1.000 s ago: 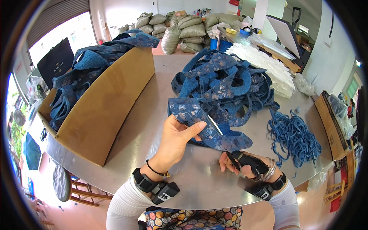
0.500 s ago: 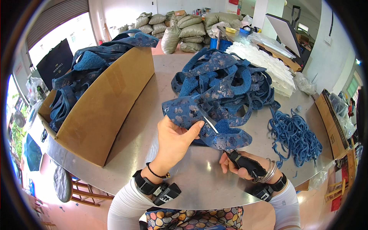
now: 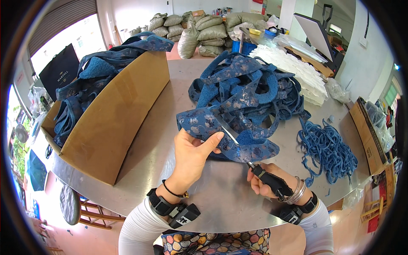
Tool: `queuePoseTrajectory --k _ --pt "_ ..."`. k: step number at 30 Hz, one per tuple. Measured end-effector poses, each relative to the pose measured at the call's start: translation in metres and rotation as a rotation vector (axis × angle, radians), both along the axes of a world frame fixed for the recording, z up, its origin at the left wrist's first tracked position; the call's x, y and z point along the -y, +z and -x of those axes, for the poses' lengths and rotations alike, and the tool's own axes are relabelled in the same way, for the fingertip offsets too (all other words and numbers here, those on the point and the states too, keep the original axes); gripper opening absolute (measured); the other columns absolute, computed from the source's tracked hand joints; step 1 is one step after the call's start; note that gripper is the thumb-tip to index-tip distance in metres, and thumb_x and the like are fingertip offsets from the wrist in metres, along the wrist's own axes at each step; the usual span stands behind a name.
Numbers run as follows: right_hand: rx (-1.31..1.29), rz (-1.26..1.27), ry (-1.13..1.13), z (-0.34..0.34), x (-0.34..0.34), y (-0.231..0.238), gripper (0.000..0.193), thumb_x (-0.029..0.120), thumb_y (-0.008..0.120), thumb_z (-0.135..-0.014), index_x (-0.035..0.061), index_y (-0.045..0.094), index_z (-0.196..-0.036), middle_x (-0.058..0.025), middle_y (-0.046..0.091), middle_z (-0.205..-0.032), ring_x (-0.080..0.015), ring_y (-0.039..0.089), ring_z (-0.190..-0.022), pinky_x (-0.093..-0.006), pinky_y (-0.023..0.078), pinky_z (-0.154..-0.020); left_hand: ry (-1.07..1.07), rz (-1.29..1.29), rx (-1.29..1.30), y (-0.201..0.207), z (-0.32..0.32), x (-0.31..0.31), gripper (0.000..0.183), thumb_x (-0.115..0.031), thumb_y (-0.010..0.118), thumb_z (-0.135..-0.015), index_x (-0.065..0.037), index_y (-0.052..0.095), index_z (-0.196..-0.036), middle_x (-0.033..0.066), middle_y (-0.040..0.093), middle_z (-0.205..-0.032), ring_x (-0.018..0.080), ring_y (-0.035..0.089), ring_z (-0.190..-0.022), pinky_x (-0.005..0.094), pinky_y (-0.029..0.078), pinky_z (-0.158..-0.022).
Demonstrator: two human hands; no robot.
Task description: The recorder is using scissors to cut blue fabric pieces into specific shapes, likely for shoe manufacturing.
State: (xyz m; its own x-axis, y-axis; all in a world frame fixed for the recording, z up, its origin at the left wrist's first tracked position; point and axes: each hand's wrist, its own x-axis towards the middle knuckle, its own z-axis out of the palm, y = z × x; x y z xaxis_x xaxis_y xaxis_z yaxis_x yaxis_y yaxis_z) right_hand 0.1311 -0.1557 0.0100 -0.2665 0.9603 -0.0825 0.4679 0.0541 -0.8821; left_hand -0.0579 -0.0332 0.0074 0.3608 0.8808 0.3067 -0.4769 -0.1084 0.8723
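My left hand (image 3: 193, 155) pinches a blue fabric strip (image 3: 204, 124) with a mottled silvery pattern, thumb on top and fingers beneath. In my right hand (image 3: 272, 180) is a pair of scissors with black-wrapped handles (image 3: 275, 183). One bright blade (image 3: 229, 134) lies over the strip just right of my left thumb, while the rest of the scissors passes under a fold. Right of the blade the strip curls over, showing its fuzzy blue underside. Directly behind my hands sits a heap of similar blue strips (image 3: 265, 85), which the held piece overlaps.
On the metal table (image 3: 148, 140), a cardboard box (image 3: 123, 106) full of blue strips stands at left. Thin blue offcuts (image 3: 329, 151) lie in a tangle at right. White sheets (image 3: 297, 72) are stacked at the back right, near another cardboard box (image 3: 367, 138). Stuffed sacks (image 3: 208, 34) are piled beyond.
The held strip and both hands have shifted slightly; the scissors' handle has moved a little up and right. Both grips stay the same.
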Motion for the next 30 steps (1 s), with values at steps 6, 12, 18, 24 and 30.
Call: queuePoseTrajectory --k 6,12,18,24,30 --pt "0.093 -0.079 -0.073 0.000 -0.001 0.000 0.034 0.028 0.063 -0.066 0.0005 0.053 -0.083 0.0011 0.052 -0.054 -0.0092 0.048 -0.047 -0.0213 0.040 -0.049 -0.048 0.047 0.022 -0.002 -0.001 -0.003 0.023 -0.002 0.067 -0.077 -0.002 0.055 -0.097 0.0057 0.063 -0.086 0.0116 0.060 -0.071 0.0226 0.049 -0.055" --pt "-0.073 0.160 -0.114 0.004 -0.001 0.008 0.048 0.043 0.067 -0.069 0.0013 0.053 -0.087 0.0026 0.051 -0.057 -0.0088 0.048 -0.052 -0.0215 0.039 -0.051 -0.101 0.089 0.091 -0.003 0.000 -0.006 0.034 -0.001 0.067 -0.077 -0.002 0.052 -0.108 0.0057 0.062 -0.090 0.0120 0.061 -0.075 0.0225 0.050 -0.055" --pt "-0.127 -0.088 0.015 -0.002 0.001 -0.011 0.068 0.072 0.051 -0.071 0.0043 0.053 -0.076 -0.0054 0.053 -0.069 -0.0241 0.052 -0.063 -0.0308 0.044 -0.062 -0.188 0.053 0.042 -0.001 -0.004 0.005 0.048 -0.001 0.068 -0.077 -0.003 0.047 -0.120 0.0052 0.061 -0.096 0.0115 0.060 -0.078 0.0218 0.052 -0.056" --pt "-0.065 -0.039 0.039 -0.006 -0.002 -0.014 0.067 0.072 0.052 -0.070 0.0052 0.050 -0.072 -0.0054 0.054 -0.072 -0.0234 0.052 -0.067 -0.0323 0.043 -0.065 -0.225 0.067 0.012 -0.002 -0.005 0.005 0.049 -0.002 0.068 -0.077 -0.005 0.047 -0.121 0.0041 0.060 -0.097 0.0113 0.060 -0.077 0.0218 0.051 -0.057" --pt "-0.055 0.020 -0.017 -0.003 -0.001 -0.011 0.080 0.075 0.058 -0.061 0.0037 0.050 -0.097 0.0012 0.050 -0.069 -0.0097 0.047 -0.061 -0.0226 0.040 -0.058 -0.224 0.068 0.022 -0.003 -0.005 0.005 0.050 -0.003 0.068 -0.077 -0.005 0.047 -0.122 0.0038 0.061 -0.096 0.0113 0.060 -0.077 0.0217 0.051 -0.056"
